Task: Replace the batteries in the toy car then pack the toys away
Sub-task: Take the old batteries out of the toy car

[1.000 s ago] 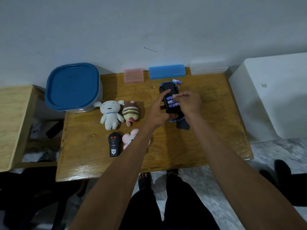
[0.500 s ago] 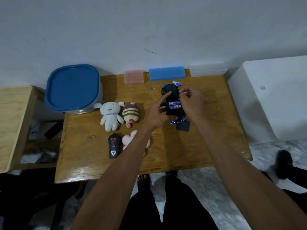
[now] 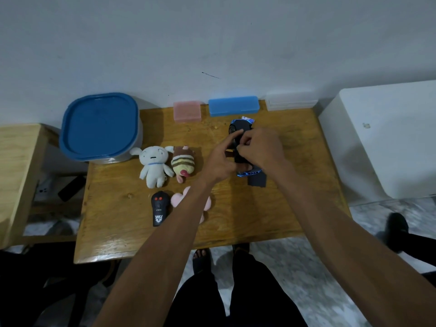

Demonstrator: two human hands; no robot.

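The black toy car [image 3: 237, 129] with blue trim lies upside down on the wooden table [image 3: 236, 220], right of centre. My left hand [image 3: 219, 160] grips its left side, forefinger stretched over the underside. My right hand [image 3: 262, 147] covers the battery bay with its fingertips pinched together there, apparently on a battery. The bay itself is hidden. A loose blue battery [image 3: 246, 118] lies just beyond the car. The dark battery cover [image 3: 257, 181] rests at the car's near end. The black remote [image 3: 159, 208] lies nearer, to the left.
A white plush [image 3: 153, 166], a striped plush [image 3: 182, 162] and a pink plush [image 3: 178, 199] lie left of the car. A blue-lidded tub [image 3: 99, 127] stands at the back left. Pink [image 3: 187, 111], blue [image 3: 233, 106] and clear [image 3: 291, 102] boxes line the wall. A white cabinet [image 3: 377, 138] flanks the right.
My right hand went from the battery bay to the car's far end and has come back over the bay, hiding the batteries. One battery fewer showed half a second ago. My left hand stayed.
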